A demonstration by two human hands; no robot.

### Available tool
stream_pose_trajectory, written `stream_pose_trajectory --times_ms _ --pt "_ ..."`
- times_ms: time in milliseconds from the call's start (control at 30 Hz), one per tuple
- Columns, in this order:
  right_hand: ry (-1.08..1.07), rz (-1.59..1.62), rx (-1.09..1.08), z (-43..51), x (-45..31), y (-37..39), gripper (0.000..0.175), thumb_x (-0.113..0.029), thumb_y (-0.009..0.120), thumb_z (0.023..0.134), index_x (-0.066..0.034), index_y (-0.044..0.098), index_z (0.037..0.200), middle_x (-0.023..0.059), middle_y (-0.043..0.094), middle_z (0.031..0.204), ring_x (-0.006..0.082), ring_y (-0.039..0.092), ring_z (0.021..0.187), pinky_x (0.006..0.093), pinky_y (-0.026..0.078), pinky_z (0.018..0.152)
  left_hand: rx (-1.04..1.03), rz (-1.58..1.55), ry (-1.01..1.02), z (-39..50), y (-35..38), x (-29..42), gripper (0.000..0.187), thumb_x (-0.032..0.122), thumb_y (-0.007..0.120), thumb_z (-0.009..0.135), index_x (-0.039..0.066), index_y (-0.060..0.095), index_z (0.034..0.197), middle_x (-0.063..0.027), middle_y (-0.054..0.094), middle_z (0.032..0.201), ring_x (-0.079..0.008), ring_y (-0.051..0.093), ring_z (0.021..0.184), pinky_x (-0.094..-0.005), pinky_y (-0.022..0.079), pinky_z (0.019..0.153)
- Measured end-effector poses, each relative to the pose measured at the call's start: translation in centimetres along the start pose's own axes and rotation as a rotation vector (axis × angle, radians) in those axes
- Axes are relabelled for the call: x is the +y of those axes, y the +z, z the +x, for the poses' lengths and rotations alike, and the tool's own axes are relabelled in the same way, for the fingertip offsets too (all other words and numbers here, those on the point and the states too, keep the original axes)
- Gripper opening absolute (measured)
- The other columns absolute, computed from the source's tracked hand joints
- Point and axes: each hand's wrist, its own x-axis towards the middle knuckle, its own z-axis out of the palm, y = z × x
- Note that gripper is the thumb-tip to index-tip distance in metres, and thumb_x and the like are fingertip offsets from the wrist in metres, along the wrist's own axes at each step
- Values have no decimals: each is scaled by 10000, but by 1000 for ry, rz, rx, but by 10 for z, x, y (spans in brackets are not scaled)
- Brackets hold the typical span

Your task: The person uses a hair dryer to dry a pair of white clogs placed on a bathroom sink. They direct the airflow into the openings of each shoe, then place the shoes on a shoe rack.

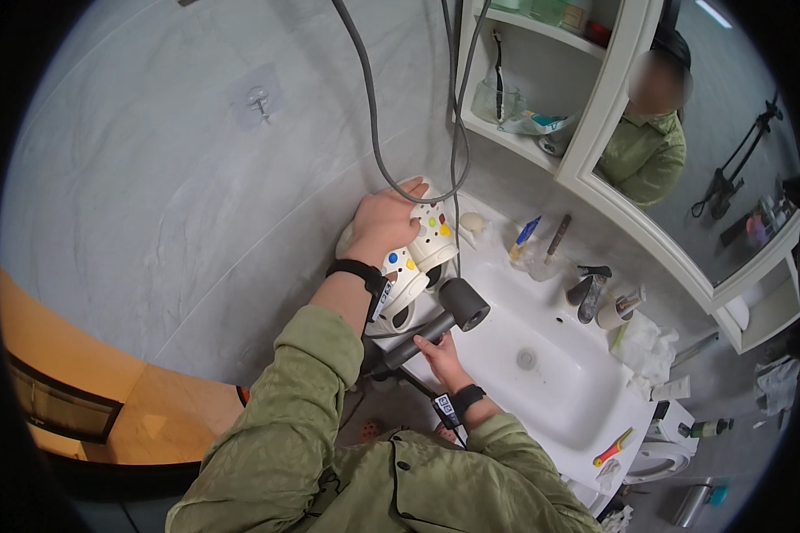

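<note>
A pair of white clogs, with a near clog point(405, 293) and a far clog point(433, 243), sits side by side at the left end of the washbasin counter. Coloured charms and vent holes dot their uppers, and their heel openings face me. My left hand point(388, 220) lies over them from above, holding them; its palm side is hidden. In my right hand point(442, 358) is the handle of a dark grey hair dryer point(463, 305). Its round head is just in front of the heels, over the basin's left edge, apart from the clogs.
The white washbasin point(547, 393) with a black faucet point(588, 290) lies to the right. A grey cable point(373, 120) loops down near my left hand. A mirror cabinet point(573, 173) juts out above. A red-and-yellow tool point(612, 448) rests on the basin's right rim.
</note>
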Motion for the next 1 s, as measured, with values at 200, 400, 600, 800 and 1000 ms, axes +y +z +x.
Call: stream_pose_trajectory --times_ms 200,400,600,800,1000 --pt "-67 -162 41 -1 1 3 584 -97 784 806 -6 408 1243 48 554 1047 146 542 939 304 462 859 20 -8 4 0 0 0 620 244 596 785 257 482 1395 108 433 1468 -214 609 1096 -384 513 920" --pt "-132 -214 65 -1 5 3 535 -125 799 796 -28 438 1178 23 567 943 122 544 849 283 471 772 40 6 15 -1 2 0 628 242 598 781 260 480 1397 107 440 1463 -211 606 1102 -383 512 925" --pt "-167 -265 73 2 12 0 506 -120 797 798 -37 446 1153 11 575 900 108 555 804 270 481 729 68 -42 43 -1 3 -3 630 225 603 775 250 484 1393 91 444 1463 -213 606 1104 -375 513 931" --pt "-163 -280 64 1 11 -1 518 -128 793 805 -31 442 1173 25 581 929 122 561 839 281 488 765 60 -14 34 0 3 -2 634 225 601 767 248 486 1391 93 444 1463 -213 611 1093 -371 521 916" --pt "-150 -311 63 -1 8 1 541 -149 799 803 -29 435 1185 37 581 963 134 560 886 298 485 813 50 -20 22 -1 1 -1 635 227 594 762 255 488 1387 105 444 1460 -210 613 1086 -379 518 915"
